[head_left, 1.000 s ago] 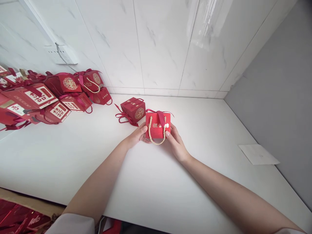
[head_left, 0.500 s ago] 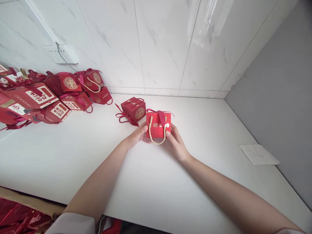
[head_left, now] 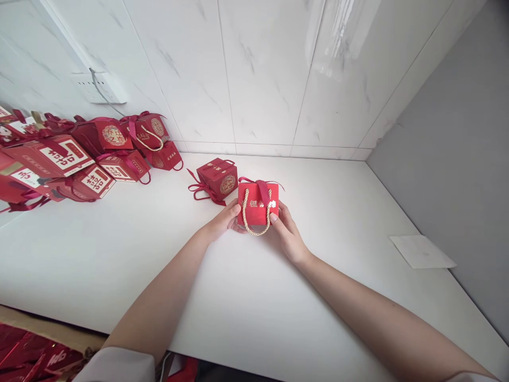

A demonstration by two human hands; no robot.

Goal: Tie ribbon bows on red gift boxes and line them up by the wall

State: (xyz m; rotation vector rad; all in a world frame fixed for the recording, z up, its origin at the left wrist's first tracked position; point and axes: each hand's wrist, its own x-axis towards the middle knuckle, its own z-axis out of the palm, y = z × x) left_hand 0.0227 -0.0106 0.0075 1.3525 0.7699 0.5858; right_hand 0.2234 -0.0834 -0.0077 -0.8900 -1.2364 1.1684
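Note:
Between my two hands is a small bright red box (head_left: pixel 256 215) with gold characters, a dark red ribbon and a twisted gold cord handle hanging down its front. My left hand (head_left: pixel 225 218) grips its left side, thumb on the edge and fingers curled beneath. On the right side, my right hand (head_left: pixel 289 229) holds it with the thumb on the front face and the other fingers behind. Just behind and left of it, a darker red box (head_left: pixel 218 178) with a ribbon rests on the white table (head_left: pixel 254 297).
Several red gift boxes (head_left: pixel 95 181) are piled at the back left below a wall socket (head_left: pixel 99 88). A flat white paper (head_left: pixel 423 252) lies at the right edge beside a grey panel. Red packages (head_left: pixel 35 353) fill a carton at the lower left.

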